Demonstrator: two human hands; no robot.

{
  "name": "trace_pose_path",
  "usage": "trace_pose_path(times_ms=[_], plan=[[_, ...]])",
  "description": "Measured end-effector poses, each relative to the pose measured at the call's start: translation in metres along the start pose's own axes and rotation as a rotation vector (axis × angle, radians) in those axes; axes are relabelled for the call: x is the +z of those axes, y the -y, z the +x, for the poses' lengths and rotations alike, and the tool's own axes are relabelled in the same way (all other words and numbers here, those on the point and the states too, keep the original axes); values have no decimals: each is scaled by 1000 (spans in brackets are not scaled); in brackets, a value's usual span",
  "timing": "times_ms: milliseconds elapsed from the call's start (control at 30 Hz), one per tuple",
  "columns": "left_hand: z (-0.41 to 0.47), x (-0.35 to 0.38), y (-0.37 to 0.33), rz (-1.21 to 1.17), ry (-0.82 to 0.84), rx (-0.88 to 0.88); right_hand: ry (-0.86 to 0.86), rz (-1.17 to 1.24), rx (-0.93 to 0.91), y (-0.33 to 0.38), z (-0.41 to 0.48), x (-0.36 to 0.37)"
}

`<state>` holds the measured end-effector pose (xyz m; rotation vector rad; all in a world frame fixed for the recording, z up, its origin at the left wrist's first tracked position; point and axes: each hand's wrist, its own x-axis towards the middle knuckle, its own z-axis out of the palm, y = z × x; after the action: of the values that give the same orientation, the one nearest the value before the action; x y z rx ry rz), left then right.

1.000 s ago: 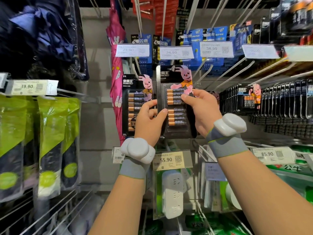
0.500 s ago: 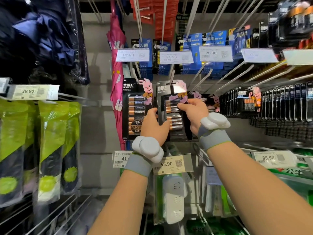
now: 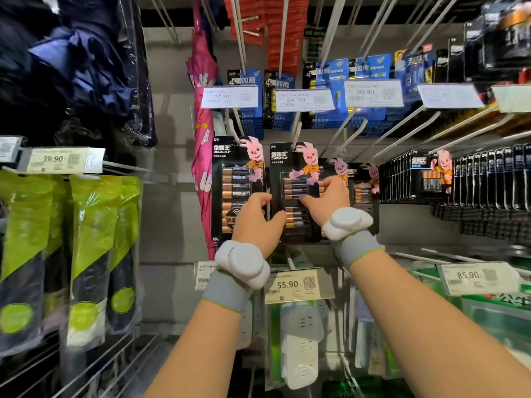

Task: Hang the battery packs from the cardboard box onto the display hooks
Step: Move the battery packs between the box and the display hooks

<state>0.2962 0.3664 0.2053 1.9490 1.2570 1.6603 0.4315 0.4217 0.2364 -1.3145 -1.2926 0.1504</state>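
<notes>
Both grip battery pack [image 3: 296,168]: left hand [image 3: 255,218], right hand [image 3: 327,202].

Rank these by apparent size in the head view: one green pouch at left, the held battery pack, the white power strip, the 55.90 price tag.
1. green pouch, clearly largest, though it may simply hang nearer the camera.
2. held battery pack and white power strip: too alike to rank.
3. 55.90 price tag, smallest.
</notes>
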Motion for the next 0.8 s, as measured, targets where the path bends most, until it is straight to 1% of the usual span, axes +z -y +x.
trace_pose_path(times_ms=[100, 167, 267, 667, 733, 800], plan=[[2, -5, 3, -53, -48, 9, -74, -359, -261, 2, -10, -5], [3, -6, 4, -74, -66, 22, 13, -533, -380, 6, -15, -3], [4, -5, 4, -87, -69, 27, 170, -707, -382, 9, -12, 4], [0, -11, 11, -131, -61, -3, 187, -718, -351, 12, -7, 8], [-1, -12, 11, -140, -51, -4, 220, -689, -349, 13, -7, 4], [-2, -13, 11, -158, -36, 0, 263, -600, -336, 12, -6, -2]])
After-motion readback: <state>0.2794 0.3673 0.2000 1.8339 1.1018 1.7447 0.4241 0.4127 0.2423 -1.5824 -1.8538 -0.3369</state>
